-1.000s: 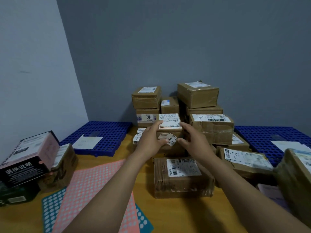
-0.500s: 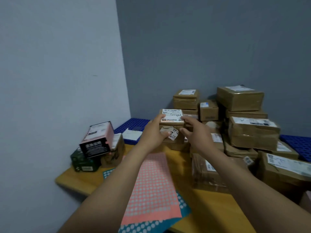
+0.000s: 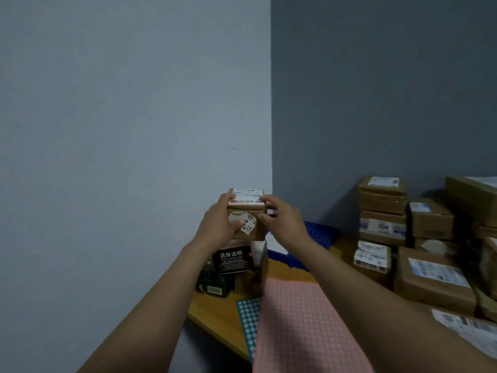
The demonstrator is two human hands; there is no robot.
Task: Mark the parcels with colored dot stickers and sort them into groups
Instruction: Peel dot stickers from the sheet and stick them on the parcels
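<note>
Left hand [image 3: 217,224], right hand [image 3: 285,224] both curled round small parcel [image 3: 247,196], held above black box [image 3: 232,259] at table [image 3: 215,310] corner. Risk: stacked on that uneven pile near edge, parcel could slide off.

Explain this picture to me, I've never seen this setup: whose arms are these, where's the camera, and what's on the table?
No machine here: a person works bare-handed, and the one camera sits on their head, looking forward and down. The left hand and right hand share a grip on a small brown parcel with a white label. On the wooden table a pink dot-sticker sheet lies over a teal sheet; a black-and-pink box sits just below the held parcel, and stacked parcels fill the right side.
</note>
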